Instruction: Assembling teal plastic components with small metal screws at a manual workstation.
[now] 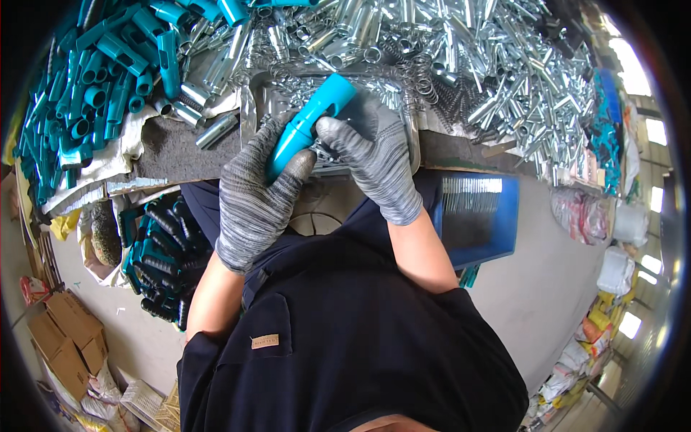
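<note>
A teal tubular plastic handle (311, 119) with a side cutout is tilted up and to the right above the tray. My left hand (263, 191) in a grey striped knit glove is closed around its lower part, thumb along the near side. My right hand (378, 155), gloved alike, is beside the handle's upper part, its thumb tip against or very near the tube. The right fingers are smeared by motion and partly behind the handle, so their grip is unclear. Beneath both hands lies a clear-rimmed tray (412, 137) with small metal parts in it.
Teal handles (108, 79) are heaped at the bench's left. Metal tubes (360, 25), black coil springs (461, 104) and metal pins (533, 93) cover the back and right. Below the bench are a blue bin (479, 241), black-and-teal assembled parts (162, 252) and cardboard boxes (68, 335).
</note>
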Motion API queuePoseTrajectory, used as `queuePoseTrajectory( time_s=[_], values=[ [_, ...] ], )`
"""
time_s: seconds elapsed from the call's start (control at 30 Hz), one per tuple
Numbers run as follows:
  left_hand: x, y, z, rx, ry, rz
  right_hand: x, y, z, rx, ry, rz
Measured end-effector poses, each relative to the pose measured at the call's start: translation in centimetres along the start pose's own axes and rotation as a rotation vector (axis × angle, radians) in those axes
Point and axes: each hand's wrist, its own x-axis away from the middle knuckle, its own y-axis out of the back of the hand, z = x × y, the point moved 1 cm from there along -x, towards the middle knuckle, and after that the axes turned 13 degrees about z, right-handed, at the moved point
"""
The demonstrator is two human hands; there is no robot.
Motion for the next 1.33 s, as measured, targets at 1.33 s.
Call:
queuePoseTrajectory(
  time_s=[1.33],
  values=[
    [-7.5,-1.7,2.4,-0.731,0.006,0.251,4.8,2.7,-1.9,-0.819,-0.265,-0.06]
  ],
)
